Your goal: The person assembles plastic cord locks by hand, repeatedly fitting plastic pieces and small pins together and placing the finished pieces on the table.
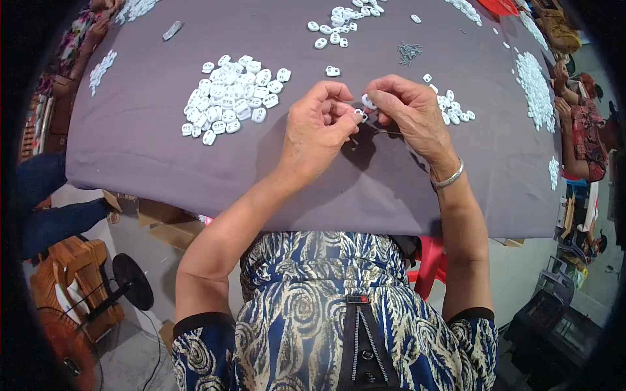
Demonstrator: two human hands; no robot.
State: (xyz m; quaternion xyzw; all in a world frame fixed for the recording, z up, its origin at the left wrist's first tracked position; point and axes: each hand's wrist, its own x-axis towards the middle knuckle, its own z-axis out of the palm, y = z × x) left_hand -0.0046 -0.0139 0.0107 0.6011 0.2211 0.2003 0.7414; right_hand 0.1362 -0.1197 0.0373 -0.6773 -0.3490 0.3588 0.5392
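Observation:
Over the middle of the cloth-covered table, my two hands nearly meet at the fingertips. My left hand (322, 124) is closed, pinching a small white cord-lock piece (360, 115) with a dark hole. Just above it, my right hand (412, 114) grips another white oval piece (368, 101) between thumb and fingers. To the left lies a heap of white two-hole cord-lock pieces (231, 94). A single white piece (332, 71) rests beyond my left hand. Smaller white oval pieces (453, 107) are scattered right of my right hand. Farther back sits a little pile of thin grey metal parts, perhaps springs (409, 53).
The grey tablecloth (156, 150) runs to the near edge at my waist. More white pieces (342, 19) lie at the back, with a large heap (536, 91) at the right. Other people sit along both sides. A black fan (132, 281) stands on the lower left.

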